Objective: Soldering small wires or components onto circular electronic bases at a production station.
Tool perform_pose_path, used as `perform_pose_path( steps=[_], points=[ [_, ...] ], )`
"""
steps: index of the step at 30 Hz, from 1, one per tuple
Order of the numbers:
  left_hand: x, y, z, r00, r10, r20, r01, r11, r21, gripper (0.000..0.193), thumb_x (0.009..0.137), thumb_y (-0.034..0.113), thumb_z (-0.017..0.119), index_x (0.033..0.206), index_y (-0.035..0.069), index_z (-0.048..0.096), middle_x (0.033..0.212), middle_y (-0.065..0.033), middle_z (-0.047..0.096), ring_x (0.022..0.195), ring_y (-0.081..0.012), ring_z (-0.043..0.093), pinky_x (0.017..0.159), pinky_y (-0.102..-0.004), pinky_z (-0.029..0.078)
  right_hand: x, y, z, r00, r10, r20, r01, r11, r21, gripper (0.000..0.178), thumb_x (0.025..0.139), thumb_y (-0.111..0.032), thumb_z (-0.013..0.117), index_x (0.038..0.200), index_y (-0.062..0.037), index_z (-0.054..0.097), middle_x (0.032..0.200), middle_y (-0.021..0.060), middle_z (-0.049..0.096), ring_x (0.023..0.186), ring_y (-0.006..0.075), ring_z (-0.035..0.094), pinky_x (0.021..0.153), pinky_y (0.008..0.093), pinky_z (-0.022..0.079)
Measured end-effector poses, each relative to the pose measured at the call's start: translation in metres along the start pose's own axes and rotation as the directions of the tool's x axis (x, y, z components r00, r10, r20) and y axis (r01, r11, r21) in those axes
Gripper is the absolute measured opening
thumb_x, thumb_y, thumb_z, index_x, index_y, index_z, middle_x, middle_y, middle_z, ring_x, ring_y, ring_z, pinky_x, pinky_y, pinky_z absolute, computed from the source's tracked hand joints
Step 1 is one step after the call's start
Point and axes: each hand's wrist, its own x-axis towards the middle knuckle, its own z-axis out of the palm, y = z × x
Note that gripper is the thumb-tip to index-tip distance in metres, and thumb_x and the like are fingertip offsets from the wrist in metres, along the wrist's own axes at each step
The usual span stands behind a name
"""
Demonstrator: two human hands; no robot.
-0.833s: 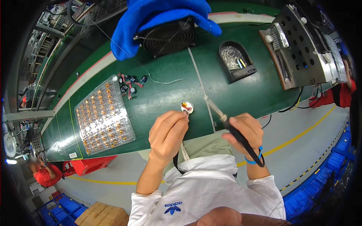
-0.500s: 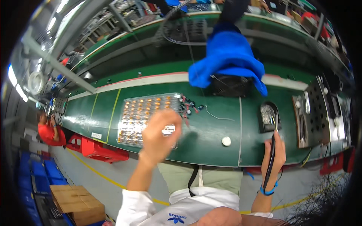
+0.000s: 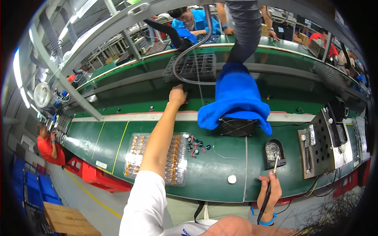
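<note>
My left arm stretches out over a clear tray (image 3: 179, 167) with rows of small orange-marked parts. My left hand (image 3: 178, 95) is at the far green belt (image 3: 141, 94), its fingers closed; a small dark and reddish bit shows at the fingertips, too small to name. In my right hand (image 3: 272, 189) is a soldering iron (image 3: 268, 198), held like a pen. Its tip points into a black holder (image 3: 271, 164) with silvery metal shavings. Several small dark and red wired parts (image 3: 199, 146) lie right of the tray. Nearby are a thin pale wire (image 3: 225, 156) and a white round piece (image 3: 232, 179).
A blue cloth hood (image 3: 240, 92) with a black fan (image 3: 237, 126) hangs at the bench's far edge. A curved metal tube (image 3: 179, 63) stands close to my left hand. On the right is a perforated metal box (image 3: 323, 141). Co-workers sit beyond the belt.
My left hand has gone from above the tray out to the far belt. The soldering iron's tip still points at the black holder. The whole view has tilted upward.
</note>
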Motion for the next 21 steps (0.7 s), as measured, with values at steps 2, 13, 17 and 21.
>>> perform_pose_path(
  steps=[2,13,17,21],
  points=[
    [0.016,0.005,0.015,0.998,-0.051,0.026,0.050,0.998,0.032,0.026,0.084,0.012,0.073,0.108,0.006,0.075,0.104,-0.0237,0.074,0.102,-0.0440,0.070,0.091,-0.0513,0.058,0.001,-0.008,-0.002,1.000,0.006,-0.013,-0.006,1.000,0.003,0.034,0.101,-0.004,0.062,0.133,0.0048,0.060,0.087,0.0167,0.073,0.076,0.0255,0.068,0.073,0.0354,0.054],
    [-0.103,0.054,-0.160,0.983,0.157,0.094,-0.091,0.863,-0.496,0.018,0.096,0.001,0.061,0.108,-0.003,0.074,0.098,-0.0075,0.073,0.082,-0.0130,0.067,0.076,-0.0294,0.055,0.012,-0.006,-0.009,0.992,-0.119,-0.030,0.120,0.992,0.031,0.040,0.092,0.009,0.067,0.131,0.0024,0.058,0.091,0.0171,0.077,0.070,0.0258,0.063,0.066,0.0352,0.052],
    [-0.200,0.114,-0.208,0.948,0.259,0.183,-0.046,0.683,-0.729,0.014,0.099,-0.003,0.056,0.104,-0.003,0.069,0.107,-0.0093,0.066,0.090,-0.0138,0.063,0.079,-0.0286,0.053,0.014,-0.011,0.001,0.992,-0.114,-0.062,0.120,0.986,0.113,0.038,0.093,0.008,0.066,0.130,0.0019,0.059,0.092,0.0156,0.078,0.071,0.0273,0.066,0.065,0.0356,0.054],
    [-0.271,0.172,-0.189,0.798,0.441,0.410,0.086,0.591,-0.802,0.026,0.099,-0.005,0.060,0.124,-0.003,0.063,0.107,-0.0090,0.066,0.095,-0.0155,0.065,0.083,-0.0298,0.055,0.005,-0.027,0.002,0.995,-0.094,0.017,0.089,0.975,0.205,0.033,0.099,0.009,0.057,0.132,0.0008,0.056,0.099,0.0205,0.078,0.075,0.0247,0.072,0.070,0.0337,0.059]
  ],
)
